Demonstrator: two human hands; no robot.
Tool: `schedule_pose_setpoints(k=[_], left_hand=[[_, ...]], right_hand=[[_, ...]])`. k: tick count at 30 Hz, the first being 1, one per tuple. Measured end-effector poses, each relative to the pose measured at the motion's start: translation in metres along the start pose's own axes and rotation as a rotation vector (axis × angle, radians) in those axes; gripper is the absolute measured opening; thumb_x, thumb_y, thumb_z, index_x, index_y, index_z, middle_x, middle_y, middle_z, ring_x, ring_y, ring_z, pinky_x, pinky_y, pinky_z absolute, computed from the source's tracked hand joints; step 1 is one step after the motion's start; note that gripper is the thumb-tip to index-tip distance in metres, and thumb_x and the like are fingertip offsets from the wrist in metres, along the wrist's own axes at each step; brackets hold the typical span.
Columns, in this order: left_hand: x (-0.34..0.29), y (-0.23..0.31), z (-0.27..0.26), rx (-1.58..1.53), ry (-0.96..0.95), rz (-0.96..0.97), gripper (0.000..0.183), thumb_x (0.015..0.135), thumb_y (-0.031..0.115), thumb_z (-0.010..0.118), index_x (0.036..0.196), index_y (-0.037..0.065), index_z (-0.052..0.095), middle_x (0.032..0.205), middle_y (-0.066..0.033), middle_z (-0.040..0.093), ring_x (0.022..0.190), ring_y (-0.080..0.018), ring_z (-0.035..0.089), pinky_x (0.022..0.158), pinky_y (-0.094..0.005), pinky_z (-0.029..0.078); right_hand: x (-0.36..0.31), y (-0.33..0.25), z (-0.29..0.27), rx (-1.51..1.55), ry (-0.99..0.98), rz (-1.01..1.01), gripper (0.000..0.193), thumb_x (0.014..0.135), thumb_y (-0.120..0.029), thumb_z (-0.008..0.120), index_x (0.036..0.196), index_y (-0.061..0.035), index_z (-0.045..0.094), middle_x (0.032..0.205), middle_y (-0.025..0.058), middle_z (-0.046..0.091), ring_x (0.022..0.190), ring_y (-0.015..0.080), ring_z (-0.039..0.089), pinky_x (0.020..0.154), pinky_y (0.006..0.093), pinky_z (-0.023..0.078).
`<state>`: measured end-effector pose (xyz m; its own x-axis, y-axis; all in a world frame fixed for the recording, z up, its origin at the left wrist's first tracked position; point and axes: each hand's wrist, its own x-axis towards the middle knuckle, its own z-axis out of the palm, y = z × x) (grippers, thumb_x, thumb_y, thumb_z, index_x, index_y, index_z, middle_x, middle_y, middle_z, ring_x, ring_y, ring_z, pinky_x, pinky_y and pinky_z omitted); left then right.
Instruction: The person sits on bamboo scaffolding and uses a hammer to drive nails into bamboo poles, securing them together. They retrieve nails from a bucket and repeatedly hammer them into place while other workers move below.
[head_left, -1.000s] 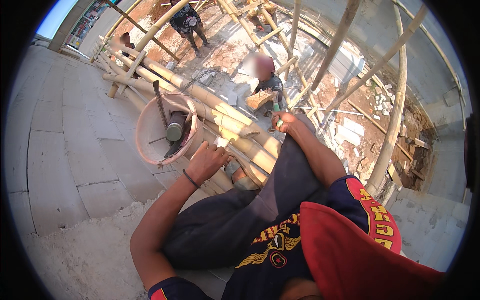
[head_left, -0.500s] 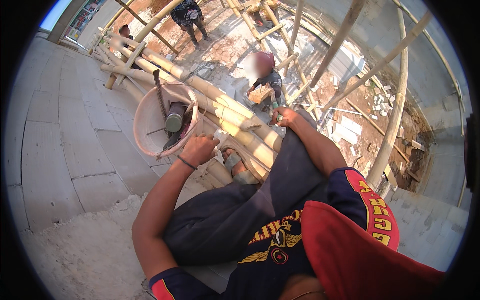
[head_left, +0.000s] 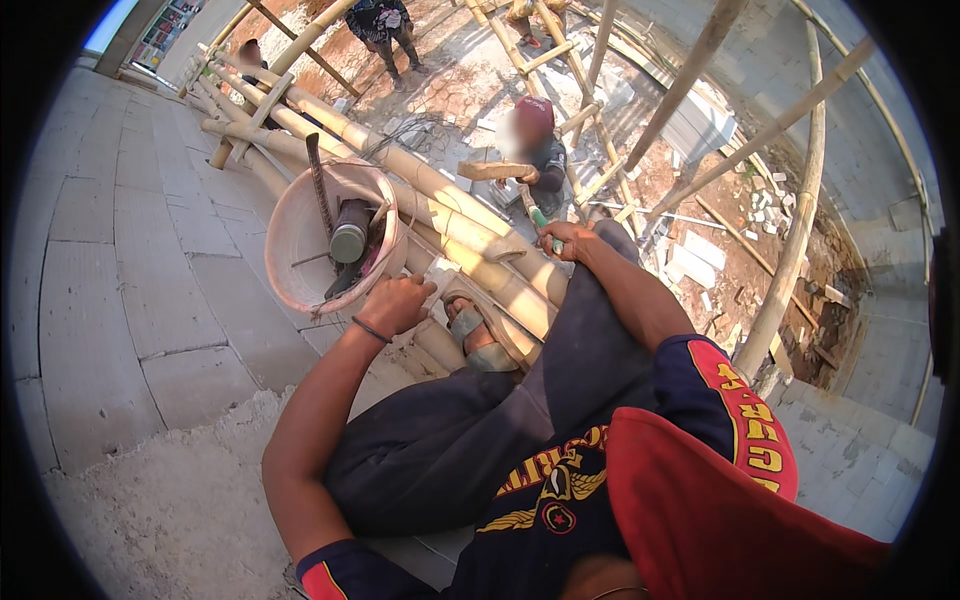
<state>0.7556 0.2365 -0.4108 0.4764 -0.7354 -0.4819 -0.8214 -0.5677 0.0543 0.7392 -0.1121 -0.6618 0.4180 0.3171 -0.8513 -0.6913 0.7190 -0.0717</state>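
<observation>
My right hand [head_left: 567, 241] is closed around a tool with a green handle [head_left: 540, 218]. Its pale far end points at a co-worker, and its kind is not clear. That co-worker, in a dark red cap [head_left: 535, 115], stands lower down beyond the bamboo and holds up a flat piece of wood [head_left: 497, 170] close to the tool. My left hand [head_left: 400, 303] is closed beside a pink bucket [head_left: 283, 275]; a whitish bit [head_left: 437, 268] shows by its fingers, but what they hold is hidden. Inside the bucket lie a grey cylinder [head_left: 347, 243], a ribbed metal bar [head_left: 320, 185] and dark tools.
Bamboo poles [head_left: 455, 215] run beneath my sandalled foot [head_left: 470, 325]. A grey block wall [head_left: 85, 290] curves along the left. Slanting bamboo uprights [head_left: 690, 80] and a bamboo ladder [head_left: 545, 60] stand at the right and back. Broken white blocks [head_left: 695, 258] litter the ground below.
The co-worker has raised the wood piece and moved it leftward, turning it flatter. My right hand's tool now shows more of its green handle. My left hand has hardly moved.
</observation>
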Motion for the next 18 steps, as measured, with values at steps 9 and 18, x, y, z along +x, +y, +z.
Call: schedule_pose_setpoints(k=[9,18], left_hand=[[0.0,0.009,-0.007,0.003,-0.069,-0.003,0.042,0.079,0.027,0.069,0.118,0.012,0.062,0.109,-0.0105,0.065,0.097,-0.0318,0.066,0.083,-0.0445,0.053],[0.0,0.01,0.005,-0.054,-0.091,0.036,0.041,0.08,0.029,0.069,0.117,0.012,0.062,0.108,-0.0106,0.065,0.097,-0.0324,0.066,0.087,-0.0449,0.051]], right_hand=[[0.013,0.009,-0.015,-0.121,0.156,-0.045,0.011,0.093,-0.004,0.056,0.087,-0.0055,0.046,0.062,0.004,0.049,0.045,0.0158,0.05,0.04,0.0316,0.043],[0.019,0.004,-0.015,-0.178,0.241,-0.132,0.009,0.092,-0.005,0.057,0.089,-0.0063,0.049,0.065,0.0044,0.048,0.045,0.0152,0.049,0.041,0.0326,0.043]])
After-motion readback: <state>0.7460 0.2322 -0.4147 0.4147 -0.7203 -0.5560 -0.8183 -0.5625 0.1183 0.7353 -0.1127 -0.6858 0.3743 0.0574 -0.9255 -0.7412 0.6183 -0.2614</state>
